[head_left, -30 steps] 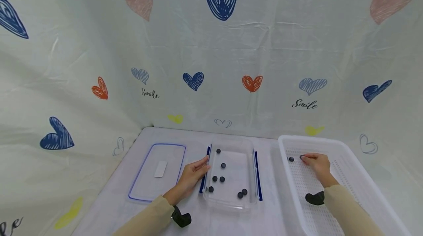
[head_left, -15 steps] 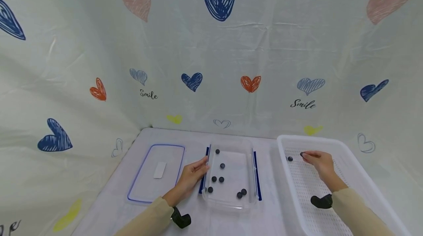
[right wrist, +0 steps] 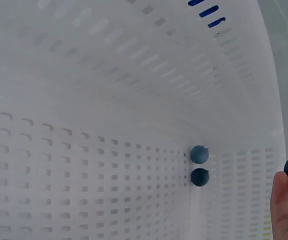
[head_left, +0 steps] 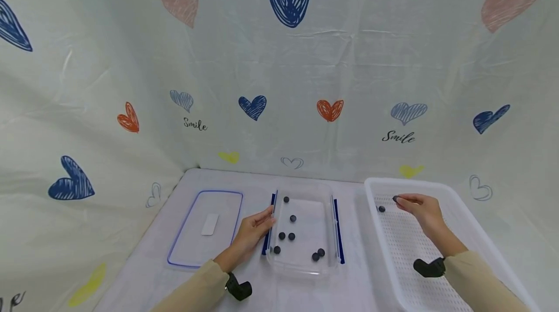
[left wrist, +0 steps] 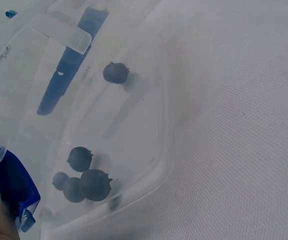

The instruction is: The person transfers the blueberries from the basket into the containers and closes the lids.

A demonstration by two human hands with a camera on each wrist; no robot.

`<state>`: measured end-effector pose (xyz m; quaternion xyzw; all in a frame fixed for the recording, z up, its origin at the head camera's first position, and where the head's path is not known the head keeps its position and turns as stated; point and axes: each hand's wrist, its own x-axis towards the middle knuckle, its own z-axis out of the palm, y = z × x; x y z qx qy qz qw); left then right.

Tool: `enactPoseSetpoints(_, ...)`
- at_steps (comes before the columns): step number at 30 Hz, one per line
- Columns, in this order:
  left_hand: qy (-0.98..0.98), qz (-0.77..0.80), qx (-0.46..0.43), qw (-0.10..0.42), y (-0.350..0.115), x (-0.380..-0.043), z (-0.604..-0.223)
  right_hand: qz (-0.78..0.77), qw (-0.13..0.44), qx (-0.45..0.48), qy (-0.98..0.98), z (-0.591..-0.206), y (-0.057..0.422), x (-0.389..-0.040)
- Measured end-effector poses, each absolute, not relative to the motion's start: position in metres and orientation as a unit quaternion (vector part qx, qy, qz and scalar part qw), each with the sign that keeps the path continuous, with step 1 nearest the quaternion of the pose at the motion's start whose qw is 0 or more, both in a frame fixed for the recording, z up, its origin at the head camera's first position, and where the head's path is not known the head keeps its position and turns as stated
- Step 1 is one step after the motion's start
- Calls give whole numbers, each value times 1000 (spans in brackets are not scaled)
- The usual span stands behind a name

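Note:
A blueberry [head_left: 395,199] is pinched between the thumb and fingertips of my right hand [head_left: 421,207], raised over the far left part of a white basket [head_left: 463,220]. In the right wrist view, two blueberries [right wrist: 200,177] lie together in the basket's corner. My left hand [head_left: 251,234] holds the left side of a clear plastic container [head_left: 305,271], fingers at its blue side latch [left wrist: 15,182]. Several blueberries [head_left: 293,218] are spread over the container's floor. Only fingertips of the left hand show in the left wrist view.
Left of the container lies a clear lid [head_left: 188,234] with a blue seal and a white label on it. A second blue latch [head_left: 338,232] sticks out on the container's right side. Behind the table [head_left: 257,287] hangs a curtain [head_left: 367,59] printed with hearts.
My right hand has lifted a blueberry up off the basket floor, rising slightly toward the far side. The left hand keeps its hold on the container. The head view has shifted a little.

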<state>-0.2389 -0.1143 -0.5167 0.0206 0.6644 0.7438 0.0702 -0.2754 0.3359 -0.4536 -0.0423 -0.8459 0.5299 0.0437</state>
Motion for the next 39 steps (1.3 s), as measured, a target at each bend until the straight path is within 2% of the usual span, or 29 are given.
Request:
enactPoseSetpoints(26, 660, 748, 23, 71, -114, -241, -513, 570, 20, 55, -820, -415, 295, -271)
enactPoseSetpoints(31, 656, 750, 28, 79, -114, -233, -499, 567, 8, 61, -822, -411, 283, -269)
enactPoseSetpoints(39, 666, 743, 24, 68, -114, -238, -512, 549, -9, 62, -834, -411, 266, -268)
